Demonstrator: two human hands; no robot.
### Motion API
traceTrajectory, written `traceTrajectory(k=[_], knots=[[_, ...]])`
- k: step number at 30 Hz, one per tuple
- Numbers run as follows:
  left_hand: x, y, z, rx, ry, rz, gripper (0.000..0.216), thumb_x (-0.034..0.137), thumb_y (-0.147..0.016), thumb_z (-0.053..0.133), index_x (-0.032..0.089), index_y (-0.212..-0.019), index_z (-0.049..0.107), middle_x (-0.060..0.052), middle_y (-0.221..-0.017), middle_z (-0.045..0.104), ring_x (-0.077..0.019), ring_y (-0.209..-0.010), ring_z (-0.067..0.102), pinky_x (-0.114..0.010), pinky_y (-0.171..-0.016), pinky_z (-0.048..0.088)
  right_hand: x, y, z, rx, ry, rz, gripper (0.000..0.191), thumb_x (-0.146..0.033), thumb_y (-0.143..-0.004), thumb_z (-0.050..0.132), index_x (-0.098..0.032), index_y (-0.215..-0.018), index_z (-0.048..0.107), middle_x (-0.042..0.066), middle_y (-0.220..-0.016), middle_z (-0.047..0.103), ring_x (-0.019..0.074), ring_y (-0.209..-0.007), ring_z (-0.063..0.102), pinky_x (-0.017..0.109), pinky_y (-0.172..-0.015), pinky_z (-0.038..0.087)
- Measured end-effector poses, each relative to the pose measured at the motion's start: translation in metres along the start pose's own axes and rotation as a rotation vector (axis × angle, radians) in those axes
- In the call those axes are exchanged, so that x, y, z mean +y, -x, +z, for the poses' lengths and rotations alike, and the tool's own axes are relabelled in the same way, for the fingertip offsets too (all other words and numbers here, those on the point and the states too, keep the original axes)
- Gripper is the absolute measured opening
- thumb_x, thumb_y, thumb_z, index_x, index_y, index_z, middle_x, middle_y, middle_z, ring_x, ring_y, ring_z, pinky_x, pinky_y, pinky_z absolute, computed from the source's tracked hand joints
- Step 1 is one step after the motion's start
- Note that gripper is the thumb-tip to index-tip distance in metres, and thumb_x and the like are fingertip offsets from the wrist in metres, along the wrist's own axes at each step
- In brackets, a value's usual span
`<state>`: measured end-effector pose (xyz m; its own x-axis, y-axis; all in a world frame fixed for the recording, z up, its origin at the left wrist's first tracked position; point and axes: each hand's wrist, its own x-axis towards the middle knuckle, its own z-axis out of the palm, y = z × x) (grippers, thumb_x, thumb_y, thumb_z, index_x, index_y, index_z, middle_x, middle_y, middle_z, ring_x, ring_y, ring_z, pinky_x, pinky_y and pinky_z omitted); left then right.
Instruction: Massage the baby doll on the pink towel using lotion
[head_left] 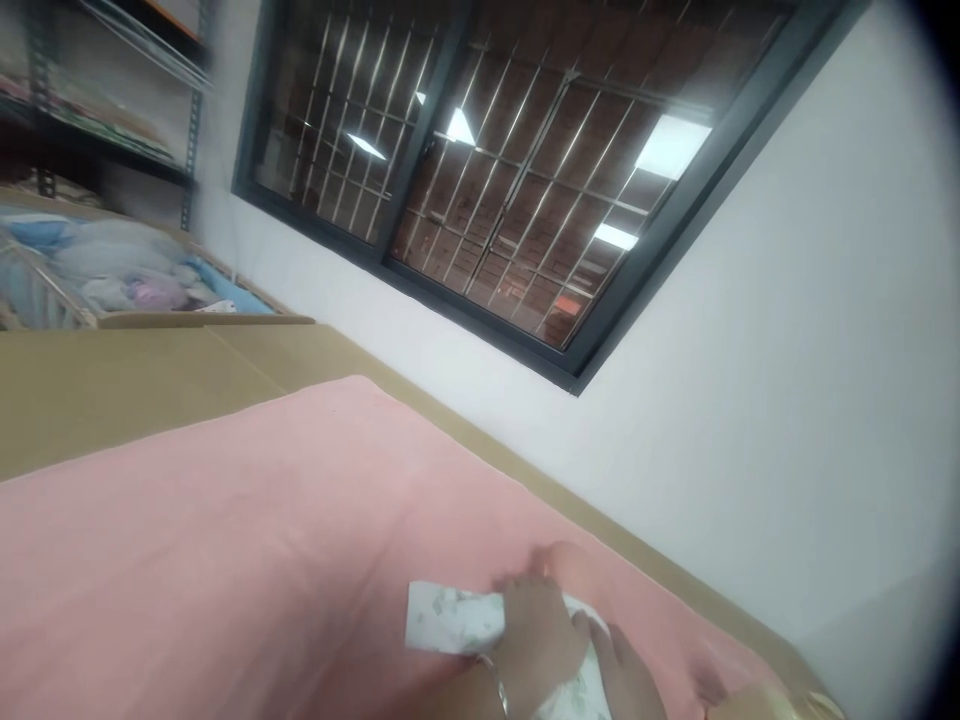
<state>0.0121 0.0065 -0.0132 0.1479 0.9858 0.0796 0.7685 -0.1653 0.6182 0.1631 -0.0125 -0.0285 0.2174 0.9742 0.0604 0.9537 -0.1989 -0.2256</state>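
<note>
A white cloth-like piece with a pale green leaf print (446,617) lies on a pink blanket (300,520). One flat end of it sticks out to the left, and another part shows between my hands. My left hand (536,630), with a bracelet at the wrist, is curled over its middle, fingers pressed down on it. Just to the right, my right hand (634,675) grips its right-hand part, with much of the hand cut off by the bottom edge. A smooth, rounded, skin-toned form (576,565) shows just beyond my fingers; I cannot make out what it is.
The blanket covers a tan surface (150,370) that runs along a white wall (787,420). Above is a dark-framed barred window (480,290). A bin of bundled fabrics (120,260) and metal shelving (193,130) stand at far left. Something beige (750,703) shows at lower right.
</note>
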Motion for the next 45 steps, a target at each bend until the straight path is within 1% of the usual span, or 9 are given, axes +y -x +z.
traceTrajectory(k=[3,6,9,13,16,22,26,37,45], knots=[[-0.002,0.000,0.002,0.012,0.009,0.017,0.059,0.056,-0.085,0.031,0.015,-0.111,0.063,-0.018,-0.105,0.065,-0.0334,-0.098,0.058,-0.051,-0.089,0.037,-0.003,0.003,-0.003,0.036,0.017,-0.053,0.046,-0.054,-0.076,0.050,-0.031,-0.112,0.064,0.011,-0.118,0.063,0.0327,-0.111,0.058,0.039,-0.092,0.043],[-0.003,-0.002,0.001,0.009,0.017,0.025,0.060,0.057,-0.085,0.032,0.014,-0.113,0.062,-0.018,-0.107,0.065,-0.0334,-0.099,0.057,-0.051,-0.091,0.037,-0.006,0.003,-0.006,0.013,-0.095,0.056,0.043,-0.059,-0.080,0.038,-0.035,-0.103,0.066,0.010,-0.107,0.067,0.0300,-0.106,0.061,0.039,-0.085,0.047],[-0.002,-0.005,-0.002,-0.008,0.006,0.017,0.058,0.056,-0.085,0.031,0.014,-0.108,0.064,-0.018,-0.105,0.066,-0.0338,-0.097,0.058,-0.051,-0.090,0.038,-0.009,0.000,-0.007,0.004,-0.180,0.131,0.045,-0.058,-0.083,0.031,-0.032,-0.096,0.066,0.008,-0.103,0.069,0.0284,-0.102,0.063,0.037,-0.082,0.048],[0.000,-0.009,-0.010,-0.046,-0.004,0.007,0.060,0.058,-0.085,0.031,0.013,-0.109,0.064,-0.017,-0.106,0.066,-0.0342,-0.100,0.059,-0.050,-0.090,0.039,-0.013,-0.001,-0.008,0.006,-0.285,0.159,0.039,-0.052,-0.085,0.034,-0.027,-0.088,0.064,0.006,-0.105,0.068,0.0256,-0.103,0.061,0.031,-0.084,0.045],[-0.001,-0.012,-0.011,-0.073,-0.021,0.003,0.061,0.059,-0.085,0.031,0.014,-0.112,0.062,-0.018,-0.110,0.065,-0.0339,-0.105,0.058,-0.048,-0.091,0.039,-0.015,0.000,-0.006,0.043,-0.329,0.156,0.038,-0.051,-0.087,0.034,-0.026,-0.084,0.062,0.005,-0.100,0.067,0.0240,-0.099,0.061,0.029,-0.081,0.044],[-0.004,-0.017,-0.006,-0.024,0.001,0.011,0.061,0.062,-0.083,0.035,0.014,-0.106,0.065,-0.016,-0.105,0.067,-0.0331,-0.101,0.060,-0.047,-0.088,0.041,-0.013,-0.002,0.002,0.083,-0.381,0.156,0.041,-0.056,-0.089,0.031,-0.024,-0.078,0.053,0.002,-0.083,0.063,0.0211,-0.086,0.059,0.029,-0.078,0.041],[-0.003,-0.017,-0.005,0.022,-0.002,0.019,0.056,0.059,-0.084,0.037,0.015,-0.104,0.066,-0.014,-0.102,0.068,-0.0318,-0.097,0.061,-0.046,-0.087,0.041,-0.011,-0.003,0.004,0.094,-0.374,0.143,0.043,-0.059,-0.089,0.031,-0.023,-0.075,0.050,0.000,-0.078,0.060,0.0201,-0.082,0.058,0.028,-0.076,0.040],[0.000,-0.020,-0.004,0.044,-0.063,0.009,0.052,0.057,-0.083,0.040,0.017,-0.103,0.066,-0.013,-0.099,0.070,-0.0300,-0.094,0.063,-0.043,-0.084,0.043,-0.008,-0.006,0.006,0.128,-0.339,0.116,0.040,-0.054,-0.091,0.030,-0.023,-0.074,0.049,0.001,-0.076,0.061,0.0187,-0.078,0.058,0.026,-0.070,0.038],[0.007,-0.021,-0.004,0.044,-0.153,0.031,0.054,0.058,-0.084,0.037,0.015,-0.102,0.065,-0.013,-0.099,0.070,-0.0303,-0.094,0.063,-0.042,-0.083,0.044,-0.008,-0.006,-0.004,0.132,-0.227,0.051,0.041,-0.050,-0.094,0.026,-0.021,-0.084,0.053,0.007,-0.087,0.064,0.0217,-0.084,0.059,0.029,-0.070,0.037]])
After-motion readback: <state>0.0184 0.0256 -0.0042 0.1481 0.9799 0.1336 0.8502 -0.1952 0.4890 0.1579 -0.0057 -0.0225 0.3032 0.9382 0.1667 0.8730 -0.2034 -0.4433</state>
